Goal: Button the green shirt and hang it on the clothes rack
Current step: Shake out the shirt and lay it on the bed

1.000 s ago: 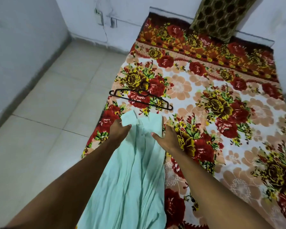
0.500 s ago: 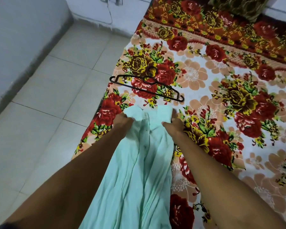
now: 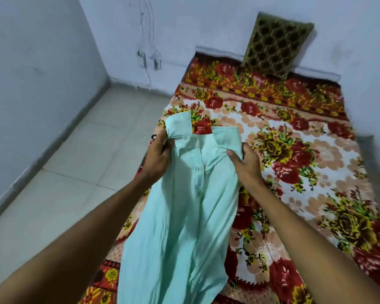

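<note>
The pale green shirt (image 3: 184, 207) hangs lifted above the flowered bedspread (image 3: 305, 167), its collar uppermost and its front open at the neck. My left hand (image 3: 157, 156) grips the left side just below the collar. My right hand (image 3: 245, 163) grips the right side below the other collar point. A white button shows near my right thumb. The black hanger (image 3: 153, 136) is almost wholly hidden behind the shirt; only a small black tip shows beside my left hand. No clothes rack is in view.
A dark patterned pillow (image 3: 276, 43) leans on the far wall at the head of the bed. Pale floor tiles (image 3: 75, 172) lie to the left, bounded by grey walls. A socket with wires (image 3: 148, 60) sits on the far wall.
Both hands closed on the shirt near the collar and raised it off the bed. The collar has opened out, and the shirt now covers the hanger.
</note>
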A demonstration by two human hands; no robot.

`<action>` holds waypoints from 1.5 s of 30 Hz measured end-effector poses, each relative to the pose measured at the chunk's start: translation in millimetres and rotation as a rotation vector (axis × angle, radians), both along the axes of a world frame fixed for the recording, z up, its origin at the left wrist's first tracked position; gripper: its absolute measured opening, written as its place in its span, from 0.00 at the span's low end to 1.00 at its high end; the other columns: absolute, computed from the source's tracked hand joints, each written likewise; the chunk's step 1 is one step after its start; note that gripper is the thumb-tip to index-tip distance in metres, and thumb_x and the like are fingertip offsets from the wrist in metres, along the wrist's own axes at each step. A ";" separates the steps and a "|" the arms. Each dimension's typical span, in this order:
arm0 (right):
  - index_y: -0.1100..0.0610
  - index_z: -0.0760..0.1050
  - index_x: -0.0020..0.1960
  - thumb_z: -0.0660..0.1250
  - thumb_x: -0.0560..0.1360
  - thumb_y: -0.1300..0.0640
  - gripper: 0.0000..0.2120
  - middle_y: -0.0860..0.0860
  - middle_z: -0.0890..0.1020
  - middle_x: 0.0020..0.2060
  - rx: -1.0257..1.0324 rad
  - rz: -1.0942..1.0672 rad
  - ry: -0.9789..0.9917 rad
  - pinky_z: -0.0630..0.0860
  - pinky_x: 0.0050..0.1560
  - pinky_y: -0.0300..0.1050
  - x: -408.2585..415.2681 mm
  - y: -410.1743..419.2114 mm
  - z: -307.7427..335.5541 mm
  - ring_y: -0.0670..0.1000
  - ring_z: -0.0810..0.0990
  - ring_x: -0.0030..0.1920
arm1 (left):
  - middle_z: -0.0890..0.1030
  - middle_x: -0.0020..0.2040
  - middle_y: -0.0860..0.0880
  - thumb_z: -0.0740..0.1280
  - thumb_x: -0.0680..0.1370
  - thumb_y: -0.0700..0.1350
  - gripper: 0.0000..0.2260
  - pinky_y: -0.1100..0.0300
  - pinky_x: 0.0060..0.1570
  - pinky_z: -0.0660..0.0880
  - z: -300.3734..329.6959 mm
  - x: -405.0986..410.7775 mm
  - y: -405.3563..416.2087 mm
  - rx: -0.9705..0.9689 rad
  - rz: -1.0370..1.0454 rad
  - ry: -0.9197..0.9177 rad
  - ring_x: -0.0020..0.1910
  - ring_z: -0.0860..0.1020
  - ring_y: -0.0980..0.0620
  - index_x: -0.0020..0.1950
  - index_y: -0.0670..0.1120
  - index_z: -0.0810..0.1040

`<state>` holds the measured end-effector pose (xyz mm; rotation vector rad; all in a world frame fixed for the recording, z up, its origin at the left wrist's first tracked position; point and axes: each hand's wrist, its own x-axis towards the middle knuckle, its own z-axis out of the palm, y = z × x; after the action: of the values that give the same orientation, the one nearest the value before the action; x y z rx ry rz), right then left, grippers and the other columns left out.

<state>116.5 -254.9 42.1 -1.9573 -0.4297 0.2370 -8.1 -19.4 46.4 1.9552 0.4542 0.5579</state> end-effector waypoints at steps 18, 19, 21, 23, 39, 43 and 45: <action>0.59 0.83 0.47 0.71 0.70 0.30 0.31 0.58 0.86 0.39 0.096 -0.148 -0.460 0.73 0.33 0.44 -287.7 -165.2 382.9 0.45 0.76 0.34 | 0.84 0.51 0.46 0.74 0.77 0.42 0.14 0.56 0.44 0.83 353.7 -277.3 -139.6 0.003 -0.353 -0.275 0.46 0.83 0.53 0.60 0.40 0.76; 0.58 0.84 0.51 0.72 0.73 0.37 0.23 0.55 0.87 0.42 0.098 -0.140 -0.453 0.75 0.35 0.40 -312.0 -173.2 398.1 0.44 0.78 0.36 | 0.84 0.50 0.47 0.73 0.78 0.41 0.11 0.55 0.44 0.82 365.9 -296.6 -143.2 0.056 -0.366 -0.283 0.44 0.83 0.53 0.58 0.39 0.78; 0.58 0.84 0.54 0.73 0.77 0.47 0.14 0.54 0.87 0.45 0.099 -0.117 -0.450 0.77 0.41 0.41 -350.6 -189.2 425.9 0.46 0.80 0.40 | 0.83 0.46 0.47 0.70 0.78 0.39 0.07 0.55 0.44 0.79 391.3 -330.6 -151.2 0.108 -0.367 -0.301 0.42 0.80 0.53 0.54 0.38 0.81; 0.58 0.84 0.52 0.72 0.78 0.49 0.12 0.54 0.86 0.44 0.099 -0.117 -0.461 0.76 0.43 0.46 -384.9 -207.4 451.0 0.48 0.80 0.41 | 0.82 0.45 0.47 0.68 0.79 0.36 0.05 0.55 0.44 0.78 418.2 -361.1 -162.5 0.121 -0.358 -0.309 0.42 0.79 0.52 0.53 0.38 0.82; 0.56 0.82 0.41 0.76 0.73 0.44 0.15 0.55 0.85 0.38 0.026 -0.200 -0.515 0.74 0.39 0.46 -513.5 -301.9 522.1 0.52 0.81 0.38 | 0.79 0.39 0.46 0.72 0.78 0.38 0.05 0.60 0.36 0.77 493.0 -478.4 -261.9 0.106 -0.277 -0.390 0.37 0.77 0.51 0.46 0.36 0.80; 0.54 0.77 0.35 0.73 0.75 0.42 0.18 0.50 0.78 0.32 0.041 -0.177 -0.497 0.70 0.38 0.45 -532.9 -319.6 521.4 0.50 0.76 0.35 | 0.78 0.36 0.47 0.73 0.77 0.40 0.07 0.60 0.36 0.73 487.9 -493.4 -283.7 0.050 -0.226 -0.395 0.37 0.75 0.51 0.39 0.42 0.81; 0.53 0.76 0.35 0.72 0.76 0.42 0.18 0.49 0.77 0.31 0.081 -0.196 -0.476 0.69 0.38 0.46 -538.4 -327.8 519.1 0.50 0.75 0.34 | 0.80 0.35 0.48 0.76 0.75 0.41 0.07 0.63 0.32 0.74 485.6 -504.0 -292.0 -0.010 -0.173 -0.428 0.34 0.77 0.52 0.39 0.46 0.81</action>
<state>-422.0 -582.7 561.2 -1.9529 -0.5379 -0.3745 -512.1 -311.4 532.0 1.7787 0.0185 0.8326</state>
